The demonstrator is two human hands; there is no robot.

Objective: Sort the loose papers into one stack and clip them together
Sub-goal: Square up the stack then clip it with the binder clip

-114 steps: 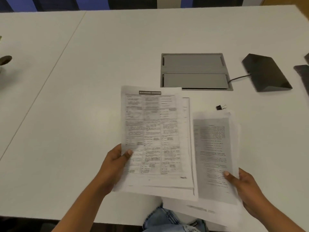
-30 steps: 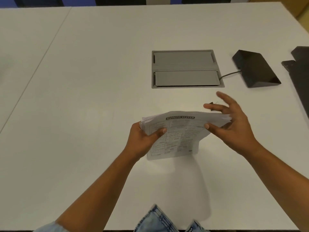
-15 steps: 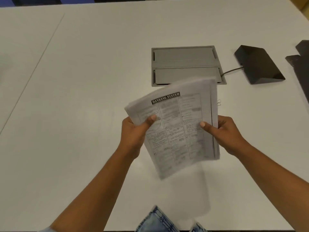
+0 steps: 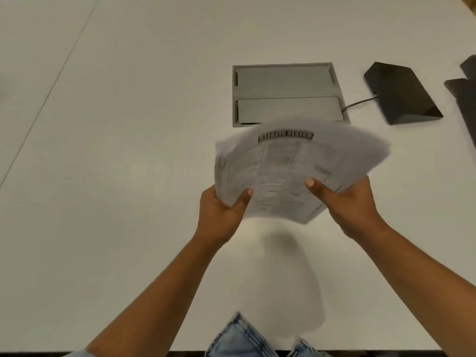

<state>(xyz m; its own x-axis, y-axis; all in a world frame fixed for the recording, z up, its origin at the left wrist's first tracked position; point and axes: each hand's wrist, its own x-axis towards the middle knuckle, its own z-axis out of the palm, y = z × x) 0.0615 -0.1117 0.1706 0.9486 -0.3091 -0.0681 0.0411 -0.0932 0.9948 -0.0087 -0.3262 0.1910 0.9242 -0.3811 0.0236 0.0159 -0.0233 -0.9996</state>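
Observation:
A stack of printed papers (image 4: 283,163) is held up above the white table (image 4: 116,176), blurred by motion, its top sheet showing a dark title bar and columns of text. My left hand (image 4: 221,212) grips the stack's lower left edge with the thumb on top. My right hand (image 4: 345,202) grips the lower right edge the same way. The sheets fan out a little toward the upper right. The small black binder clip is hidden behind the papers.
A grey flap-lidded cable box (image 4: 288,94) is set into the table just beyond the papers. A black wedge-shaped device (image 4: 401,94) with a cable lies to its right, and dark objects (image 4: 466,99) sit at the right edge. Denim-clad knees (image 4: 247,338) show below the table's near edge.
Loose sheets spread on the table were gathered into one stack. Over the last second both hands lifted it, turned it from tilted toward level, and the sheets now fan out to the right.

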